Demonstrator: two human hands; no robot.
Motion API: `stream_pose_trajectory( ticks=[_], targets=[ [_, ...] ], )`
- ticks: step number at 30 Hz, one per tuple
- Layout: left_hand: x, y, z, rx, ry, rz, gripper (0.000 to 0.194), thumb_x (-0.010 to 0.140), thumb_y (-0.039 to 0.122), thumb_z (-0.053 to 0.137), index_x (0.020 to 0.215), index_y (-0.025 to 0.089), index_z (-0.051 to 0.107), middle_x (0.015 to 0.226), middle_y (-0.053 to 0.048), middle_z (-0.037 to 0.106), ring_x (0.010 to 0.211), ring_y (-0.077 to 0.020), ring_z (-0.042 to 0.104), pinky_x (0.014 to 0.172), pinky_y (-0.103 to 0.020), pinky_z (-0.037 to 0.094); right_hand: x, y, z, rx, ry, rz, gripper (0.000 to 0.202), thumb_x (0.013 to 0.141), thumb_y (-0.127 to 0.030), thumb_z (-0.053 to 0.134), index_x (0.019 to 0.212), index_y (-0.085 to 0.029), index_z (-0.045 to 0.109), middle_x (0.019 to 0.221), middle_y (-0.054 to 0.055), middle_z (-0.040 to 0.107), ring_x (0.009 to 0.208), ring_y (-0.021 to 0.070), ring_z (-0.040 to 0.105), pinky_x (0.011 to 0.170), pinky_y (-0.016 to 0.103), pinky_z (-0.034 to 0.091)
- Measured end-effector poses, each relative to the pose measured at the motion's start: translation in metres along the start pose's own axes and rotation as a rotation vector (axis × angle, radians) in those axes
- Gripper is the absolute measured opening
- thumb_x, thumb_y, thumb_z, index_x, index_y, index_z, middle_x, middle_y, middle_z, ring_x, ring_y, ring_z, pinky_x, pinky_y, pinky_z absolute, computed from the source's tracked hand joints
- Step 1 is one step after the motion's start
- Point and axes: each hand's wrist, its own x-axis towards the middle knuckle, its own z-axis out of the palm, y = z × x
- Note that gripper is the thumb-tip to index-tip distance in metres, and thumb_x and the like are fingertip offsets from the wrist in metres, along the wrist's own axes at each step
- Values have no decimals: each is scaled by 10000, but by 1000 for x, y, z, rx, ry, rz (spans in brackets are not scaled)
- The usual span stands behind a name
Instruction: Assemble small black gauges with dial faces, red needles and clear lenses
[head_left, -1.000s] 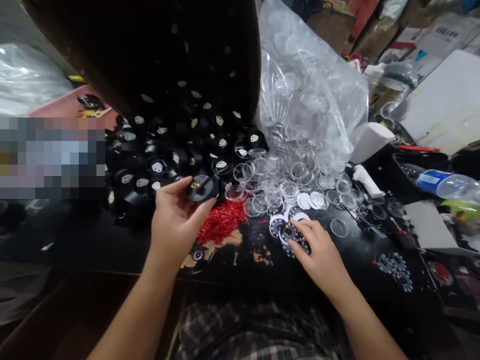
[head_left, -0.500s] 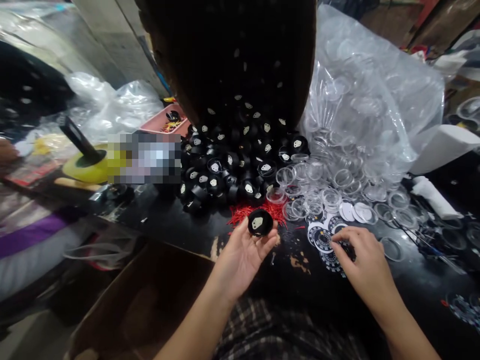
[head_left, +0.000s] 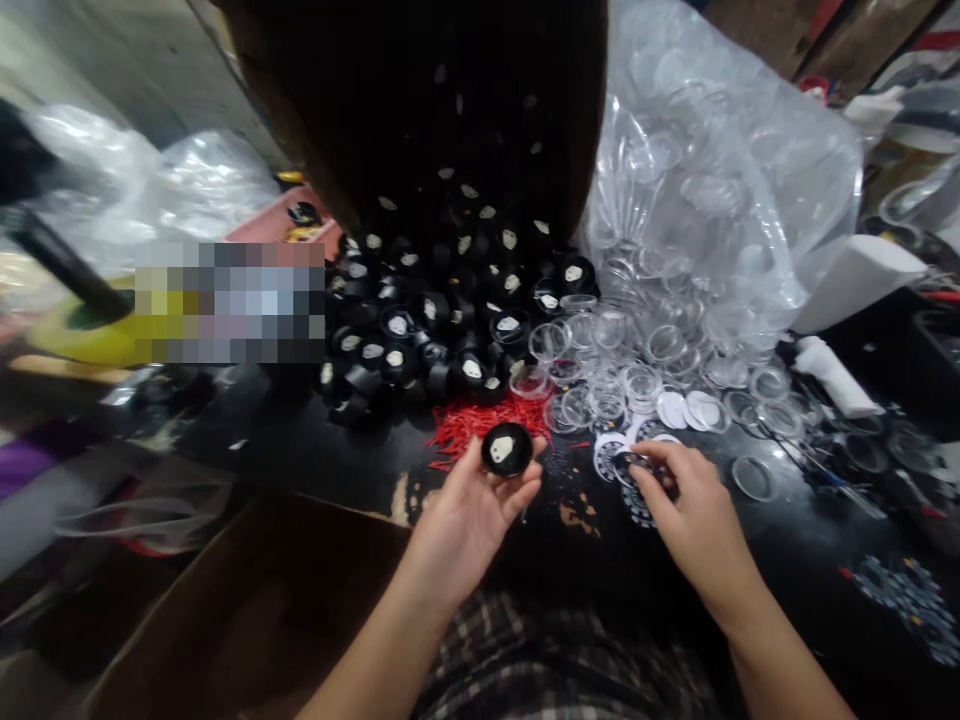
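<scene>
My left hand holds a round black case by its sides, its mouth tilted up and a pale holed plate inside. The fingers of my right hand are pinched on a black printed dial disc, which is tipped up at its edge. Under and beside that hand lie more black-and-white dial discs, partly covered by the fingers. Beyond my left hand is a heap of thin red pointers.
Many similar black cases spill from a large dark container. Clear plastic rings are heaped before a clear bag. At left stand a yellow object with a dark handle and a pink tray. A white roll lies right.
My right hand has taken hold of a dial disc and tipped it up from the pile. The left hand keeps the black case. The camera view has turned slightly right.
</scene>
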Motion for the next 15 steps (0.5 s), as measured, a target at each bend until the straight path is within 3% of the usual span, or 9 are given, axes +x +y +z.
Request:
stream_pose_trajectory(
  ticks=[4, 7, 11, 15],
  targets=[
    [-3, -18, -1, 69, -72, -23, 330, 978, 325, 477, 1111, 108, 688, 1107, -172, 733, 765, -183, 732, 705, -276, 627, 2, -15, -6, 468, -120, 191, 203, 893, -316, 582, 1042, -222, 682, 975, 36, 712, 860, 188, 650, 785, 333, 509],
    [-3, -31, 0, 60, -159, -51, 268, 889, 358, 642, 1055, 158, 708, 991, -107, 757, 766, -192, 730, 717, -290, 626, 1, -22, -9, 629, -194, 251, 198, 883, -323, 606, 1025, -218, 698, 906, 19, 718, 769, 162, 656, 702, 291, 529],
    [-1, -37, 1, 98, -168, -7, 299, 870, 359, 673, 1086, 156, 710, 1114, -131, 734, 835, -184, 721, 766, -277, 608, -4, -26, -14, 600, -143, 219, 182, 890, -325, 619, 1014, -231, 713, 925, 19, 730, 811, 168, 667, 737, 298, 538],
    [-3, -41, 2, 184, -173, -6, 326, 862, 349, 688, 1156, 209, 706, 1104, -98, 740, 886, -193, 720, 808, -287, 599, -5, -39, -15, 503, -66, 62, 157, 915, -260, 594, 1011, -263, 719, 946, 8, 718, 854, 158, 659, 775, 285, 530]
  ],
)
